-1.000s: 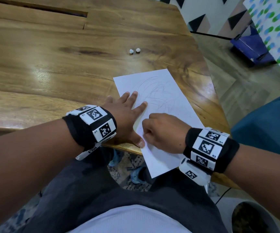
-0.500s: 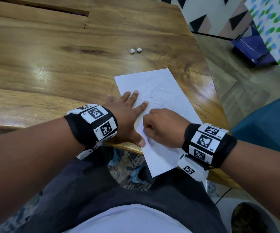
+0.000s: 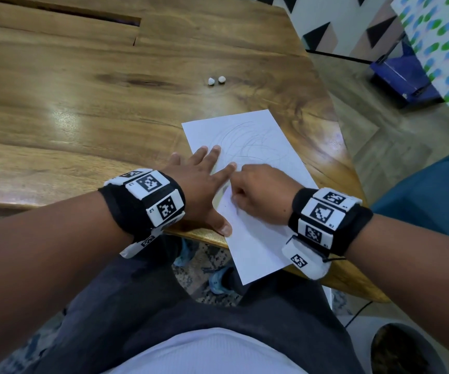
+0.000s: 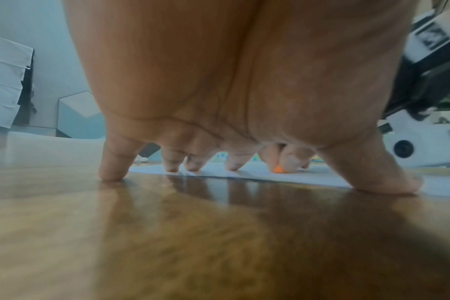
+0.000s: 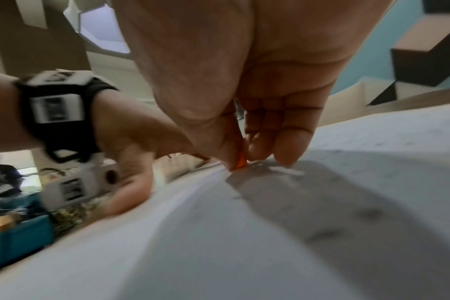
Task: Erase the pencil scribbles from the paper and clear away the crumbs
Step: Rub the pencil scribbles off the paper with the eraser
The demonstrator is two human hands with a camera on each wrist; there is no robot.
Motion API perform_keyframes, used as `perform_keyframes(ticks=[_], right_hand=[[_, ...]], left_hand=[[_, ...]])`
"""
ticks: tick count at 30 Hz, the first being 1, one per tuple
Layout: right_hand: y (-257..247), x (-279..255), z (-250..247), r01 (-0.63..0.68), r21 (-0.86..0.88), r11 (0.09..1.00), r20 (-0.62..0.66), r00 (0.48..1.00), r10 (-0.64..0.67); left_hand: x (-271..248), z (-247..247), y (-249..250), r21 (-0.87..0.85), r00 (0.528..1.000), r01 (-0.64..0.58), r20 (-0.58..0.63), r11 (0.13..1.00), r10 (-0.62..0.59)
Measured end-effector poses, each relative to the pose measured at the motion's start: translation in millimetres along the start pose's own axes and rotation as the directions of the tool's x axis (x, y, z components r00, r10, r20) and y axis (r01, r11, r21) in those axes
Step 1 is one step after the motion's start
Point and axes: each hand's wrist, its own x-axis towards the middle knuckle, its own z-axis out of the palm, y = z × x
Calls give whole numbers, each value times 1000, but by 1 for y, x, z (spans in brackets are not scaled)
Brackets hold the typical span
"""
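Observation:
A white sheet of paper (image 3: 258,233) with faint pencil scribbles (image 3: 250,143) lies on the wooden table (image 3: 83,109), its near end hanging over the table's edge. My left hand (image 3: 204,182) lies flat with spread fingers, pressing the sheet's left edge down. My right hand (image 3: 255,193) pinches a small orange eraser (image 5: 240,162) between thumb and fingers and holds its tip on the paper (image 5: 270,233). In the left wrist view the orange eraser (image 4: 278,168) shows under the right fingertips. The head view hides the eraser under the right hand.
Two small white lumps (image 3: 216,80) lie on the table beyond the paper. A slot (image 3: 69,12) cuts the tabletop at the far left. A blue seat (image 3: 433,195) stands to the right, and a dark round bin (image 3: 404,349) sits on the floor at bottom right.
My right hand with the eraser has slid up the paper, away from me, close to the left index finger. The left hand has stayed in place on the sheet.

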Motion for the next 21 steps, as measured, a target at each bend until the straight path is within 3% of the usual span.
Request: perform_keyframes(ticks=[4, 9, 11, 17, 21], right_hand=[[20, 13, -3, -145, -29, 989, -42, 989, 143], [-6, -9, 5, 37, -41, 998, 12, 999, -36], [-5, -11, 6, 38, -35, 999, 10, 999, -37], [38, 10, -4, -220, -18, 975, -36, 975, 220], [20, -1, 1, -115, -42, 993, -29, 993, 113]], left_hand=[[-2, -1, 0, 10, 1000, -1, -3, 1000, 1], [1, -1, 0, -11, 1000, -1, 17, 1000, 1], [1, 0, 1, -5, 1000, -3, 14, 1000, 3], [-1, -1, 0, 4, 1000, 2, 1, 1000, -2], [-1, -1, 1, -12, 1000, 6, 3, 1000, -6]])
